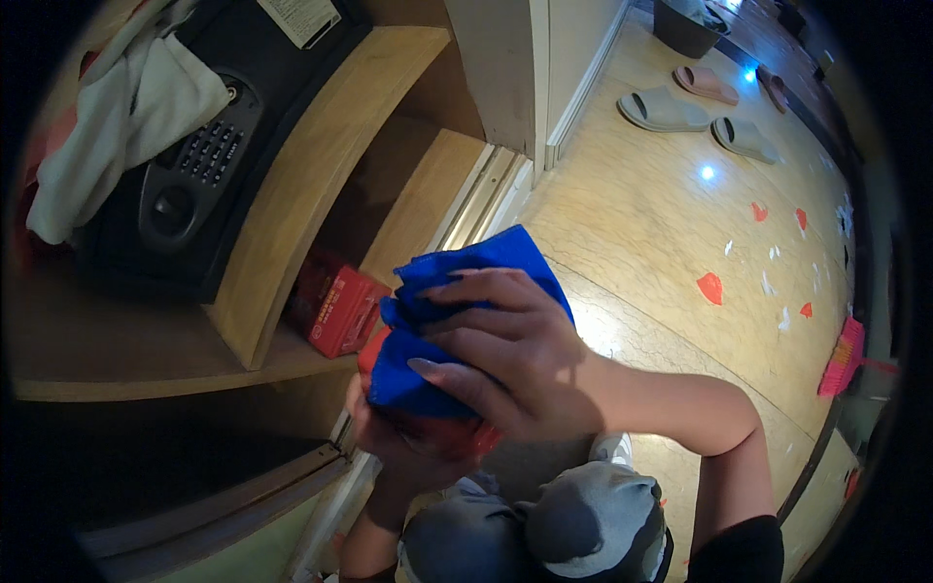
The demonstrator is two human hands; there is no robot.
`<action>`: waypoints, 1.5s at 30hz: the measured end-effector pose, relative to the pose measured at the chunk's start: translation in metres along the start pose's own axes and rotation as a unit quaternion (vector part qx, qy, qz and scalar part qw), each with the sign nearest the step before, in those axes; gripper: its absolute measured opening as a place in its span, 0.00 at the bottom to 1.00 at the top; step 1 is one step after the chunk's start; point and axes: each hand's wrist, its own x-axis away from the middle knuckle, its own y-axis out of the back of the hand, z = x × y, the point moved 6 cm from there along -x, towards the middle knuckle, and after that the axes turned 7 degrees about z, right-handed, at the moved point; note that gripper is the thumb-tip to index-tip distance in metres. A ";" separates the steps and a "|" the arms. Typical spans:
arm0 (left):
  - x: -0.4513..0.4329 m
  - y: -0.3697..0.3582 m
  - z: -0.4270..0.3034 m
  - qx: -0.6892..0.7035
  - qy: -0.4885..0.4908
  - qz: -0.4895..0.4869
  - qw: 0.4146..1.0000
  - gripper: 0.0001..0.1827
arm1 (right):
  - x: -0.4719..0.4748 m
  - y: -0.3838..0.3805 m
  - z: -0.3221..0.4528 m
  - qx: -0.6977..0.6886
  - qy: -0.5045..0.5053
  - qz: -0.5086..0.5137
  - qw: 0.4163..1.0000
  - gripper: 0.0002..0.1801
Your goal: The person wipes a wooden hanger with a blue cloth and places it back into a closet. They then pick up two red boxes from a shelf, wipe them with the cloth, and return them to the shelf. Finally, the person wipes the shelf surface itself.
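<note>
In the middle of the view my right hand (pixel 510 342) grips a bunched blue cloth (pixel 430 375), pressing it onto a red object (pixel 437 433). Beneath, my left hand (pixel 408 452) holds that red object, which is mostly covered by the cloth and my fingers, so its kind cannot be told. Just beyond my hands, a red box (pixel 346 310) bearing writing stands in the low compartment of a wooden cabinet (pixel 328 160).
A dark safe with a keypad (pixel 211 153) sits on the shelf at the left, a pale cloth (pixel 138 124) hanging over it. Slippers (pixel 663 109), a dark bin (pixel 685 29), red and white scraps (pixel 709 288) and a pink broom head (pixel 842 357) lie or stand on the tiled floor.
</note>
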 end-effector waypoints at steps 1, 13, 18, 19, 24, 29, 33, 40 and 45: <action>0.002 0.001 0.000 0.011 -0.016 -0.014 1.000 0.63 | 0.000 0.000 -0.004 -0.005 0.011 0.002 1.000 0.10; 0.015 0.013 0.030 0.291 0.131 -0.042 0.947 0.47 | 0.037 -0.021 -0.079 -0.533 -0.304 -0.100 0.783 0.28; 0.033 0.011 0.043 0.557 0.236 -0.118 0.787 0.35 | 0.020 -0.038 -0.038 -0.455 -0.232 0.066 0.857 0.37; 0.030 0.018 0.047 0.593 0.188 -0.158 0.767 0.30 | 0.031 -0.045 -0.037 -0.456 -0.230 0.063 0.857 0.40; 0.030 0.010 0.061 0.664 0.131 -0.045 0.735 0.32 | 0.046 -0.053 -0.040 -0.497 -0.177 -0.010 0.850 0.41; 0.018 -0.015 0.039 0.677 0.127 -0.021 0.725 0.31 | -0.002 -0.022 -0.042 -0.444 -0.181 -0.065 0.875 0.28; 0.020 -0.007 0.052 0.636 0.207 -0.082 0.739 0.29 | 0.018 -0.017 -0.023 -0.195 -0.162 0.024 0.967 0.26; 0.007 -0.004 0.058 0.568 0.247 -0.112 0.777 0.29 | 0.057 -0.039 -0.035 -0.364 -0.289 0.100 0.880 0.40; 0.007 -0.027 0.064 0.628 0.233 -0.068 0.739 0.27 | 0.012 -0.025 -0.079 -0.531 -0.308 0.041 0.788 0.42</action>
